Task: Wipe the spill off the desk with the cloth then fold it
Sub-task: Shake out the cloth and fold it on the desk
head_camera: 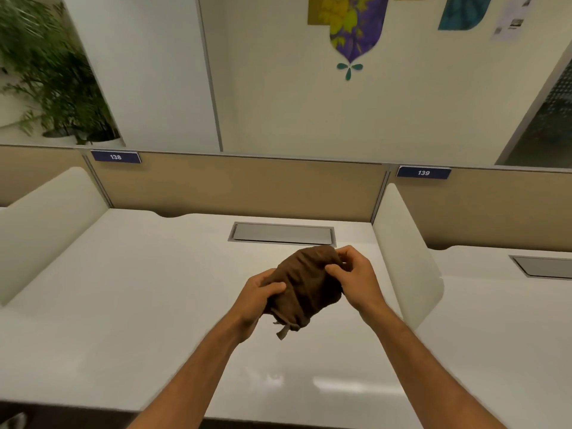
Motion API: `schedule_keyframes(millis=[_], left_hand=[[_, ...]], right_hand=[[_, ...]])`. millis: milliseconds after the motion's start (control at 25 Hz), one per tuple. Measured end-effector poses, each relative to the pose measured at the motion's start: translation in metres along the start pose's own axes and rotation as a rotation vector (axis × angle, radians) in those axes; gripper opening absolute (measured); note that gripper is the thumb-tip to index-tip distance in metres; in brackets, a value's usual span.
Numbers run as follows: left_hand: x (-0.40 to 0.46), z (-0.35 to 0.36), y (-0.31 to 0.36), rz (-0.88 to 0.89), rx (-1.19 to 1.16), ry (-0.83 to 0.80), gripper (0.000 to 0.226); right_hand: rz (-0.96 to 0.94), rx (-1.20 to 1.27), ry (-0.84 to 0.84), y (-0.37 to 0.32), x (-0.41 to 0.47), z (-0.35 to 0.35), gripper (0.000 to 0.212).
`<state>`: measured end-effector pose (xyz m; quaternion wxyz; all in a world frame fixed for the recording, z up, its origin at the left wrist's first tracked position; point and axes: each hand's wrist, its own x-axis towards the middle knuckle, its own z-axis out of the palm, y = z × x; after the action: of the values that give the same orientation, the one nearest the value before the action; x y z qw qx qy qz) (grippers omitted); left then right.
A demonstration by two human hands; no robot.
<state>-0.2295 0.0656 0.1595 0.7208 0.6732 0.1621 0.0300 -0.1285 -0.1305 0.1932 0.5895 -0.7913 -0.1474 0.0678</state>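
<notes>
While I hold it above the smooth white counter [123,305], the soft brown cloth [305,289] sits bunched into a wrinkled lump, left hand [260,300] gripping its side, right hand [356,277] fingers pinching the top.

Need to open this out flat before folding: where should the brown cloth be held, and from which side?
Judging from its bunched pose, take the brown cloth at its loose hem, where a frayed tag hangs at the near lower end, coming from below. The left hand and right hand grip only the bundle's middle and far end, above the desk.
</notes>
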Motion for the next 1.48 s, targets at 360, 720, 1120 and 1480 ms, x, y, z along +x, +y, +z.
schedule_keyframes(millis=[360, 720, 1120, 1480], left_hand=[[-0.019, 0.011, 0.002, 0.072, 0.300, -0.006, 0.064], [-0.018, 0.024, 0.035, 0.298, 0.592, -0.098, 0.048], [-0.014, -0.033, 0.017, 0.178, 0.727, 0.057, 0.025], [0.001, -0.054, 0.036, 0.227, 0.460, 0.214, 0.009]], right_hand=[[-0.205, -0.253, -0.314, -0.035, 0.005, -0.017, 0.027], [-0.359, -0.465, -0.489, -0.069, 0.009, -0.029, 0.025], [-0.351, -0.616, -0.383, -0.039, 0.015, -0.053, 0.013], [-0.193, -0.631, -0.223, 0.001, 0.030, -0.078, 0.022]])
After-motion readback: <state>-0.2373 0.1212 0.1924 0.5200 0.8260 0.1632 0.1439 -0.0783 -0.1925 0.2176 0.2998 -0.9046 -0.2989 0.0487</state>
